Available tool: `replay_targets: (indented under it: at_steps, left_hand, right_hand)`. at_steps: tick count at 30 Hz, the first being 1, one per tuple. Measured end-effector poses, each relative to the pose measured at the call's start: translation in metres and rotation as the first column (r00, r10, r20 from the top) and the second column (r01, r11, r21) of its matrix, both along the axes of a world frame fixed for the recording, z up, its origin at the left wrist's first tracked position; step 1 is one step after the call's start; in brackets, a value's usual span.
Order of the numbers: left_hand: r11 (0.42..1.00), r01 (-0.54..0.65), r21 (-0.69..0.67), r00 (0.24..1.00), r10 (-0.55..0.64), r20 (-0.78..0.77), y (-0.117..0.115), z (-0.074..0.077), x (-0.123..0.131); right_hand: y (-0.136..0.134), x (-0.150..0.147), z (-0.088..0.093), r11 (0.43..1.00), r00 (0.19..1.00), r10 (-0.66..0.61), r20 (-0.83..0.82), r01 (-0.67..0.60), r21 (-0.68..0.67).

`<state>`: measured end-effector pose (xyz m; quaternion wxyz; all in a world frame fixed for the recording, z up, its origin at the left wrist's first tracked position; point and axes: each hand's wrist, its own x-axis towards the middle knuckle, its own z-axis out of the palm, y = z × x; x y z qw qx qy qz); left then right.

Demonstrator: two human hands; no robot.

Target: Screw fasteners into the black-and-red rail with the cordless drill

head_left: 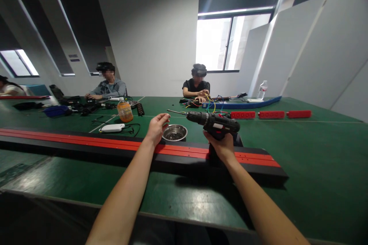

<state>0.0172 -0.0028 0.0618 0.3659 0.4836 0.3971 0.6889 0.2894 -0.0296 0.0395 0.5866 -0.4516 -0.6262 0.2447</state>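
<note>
My right hand (224,146) is wrapped round the grip of a black cordless drill (215,123), held above a long black and red bar (189,151). The drill's long thin bit (176,112) points left, toward my left hand (156,127). That hand is raised with thumb and fingertips pinched together near the bit's tip; whatever is between them is too small to name. Just beyond the bar, a round metal bowl (174,133) holds many small dark pieces that look like screws.
Left of the bowl lie a white box with a cable (112,128) and an orange-filled bottle (125,111). Red socket strips (271,115) and a curved blue strip (250,104) lie at the far right. Co-workers sit across the table (324,153), one handling coloured wires (212,101).
</note>
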Motion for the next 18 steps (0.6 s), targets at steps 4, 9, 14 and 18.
replay_targets:
  at_steps: [4,9,14,18]
  left_hand:
    - [0.983,-0.141,-0.12,0.82,0.048,-0.571,0.023,-0.041,-0.004]
    - [0.983,-0.172,-0.058,0.467,0.03,-0.884,0.031,-0.06,-0.008]
    - [0.98,-0.165,-0.111,0.305,-0.056,-0.951,0.029,-0.061,-0.006]
    - [0.967,-0.204,-0.154,0.204,-0.112,-0.973,0.024,-0.057,-0.001]
  right_hand:
    - [-0.001,0.002,0.001,1.0,1.0,0.018,0.003,-0.018,-0.012]
    - [-0.001,0.001,0.001,1.0,0.999,-0.028,-0.033,0.028,-0.007]
    - [-0.007,0.003,0.007,0.997,0.996,-0.064,-0.063,0.06,-0.053]
    - [-0.01,0.016,0.015,0.999,0.999,-0.011,-0.032,0.01,-0.051]
